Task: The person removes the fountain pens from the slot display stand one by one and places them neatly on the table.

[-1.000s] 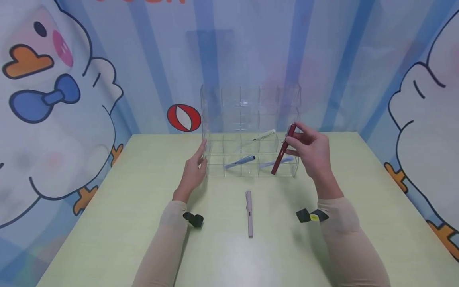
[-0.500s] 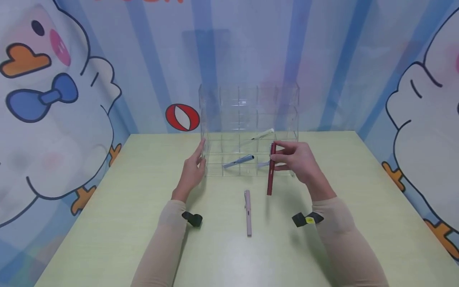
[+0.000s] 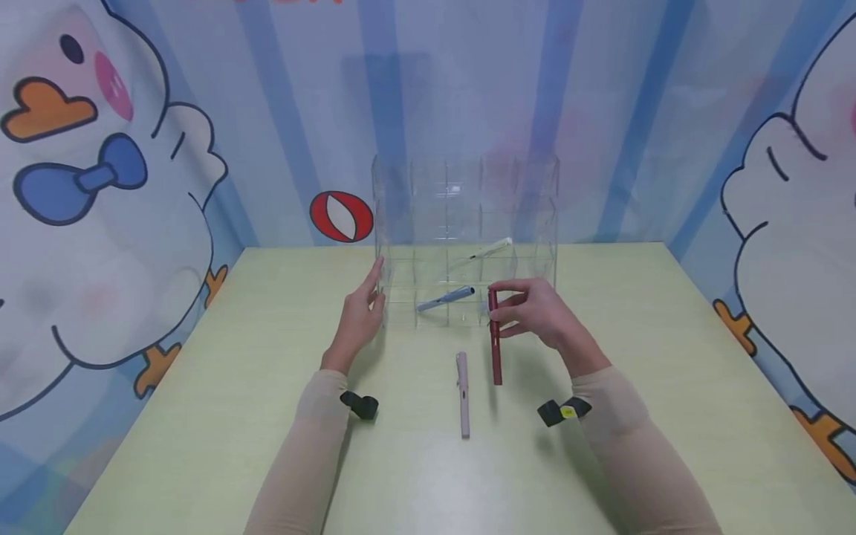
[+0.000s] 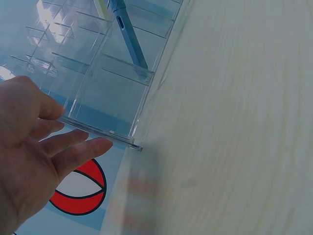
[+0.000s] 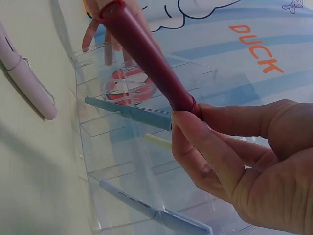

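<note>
A clear acrylic compartment rack (image 3: 431, 186) stands at the back of the table. My left hand (image 3: 357, 323) holds its left side edge; in the left wrist view the thumb and fingers (image 4: 80, 152) lie on either side of the panel. My right hand (image 3: 535, 308) pinches a dark red pen (image 3: 495, 349) near its top, upright in front of the rack's lower right. Inside the rack lie a blue pen (image 3: 446, 299), a pale green pen (image 3: 491, 250) and a light lilac-blue pen (image 5: 156, 210), the last mostly hidden by my right hand in the head view.
A pale pink pen (image 3: 464, 397) lies on the pale table (image 3: 401, 475), left of and nearer than the red pen. A striped blue backdrop (image 3: 455, 89) with printed ducks rises behind and beside the table.
My right hand has brought the red pen left and down from the rack's right side, and the tilted pen now stands nearly upright. My left hand has stayed on the rack.
</note>
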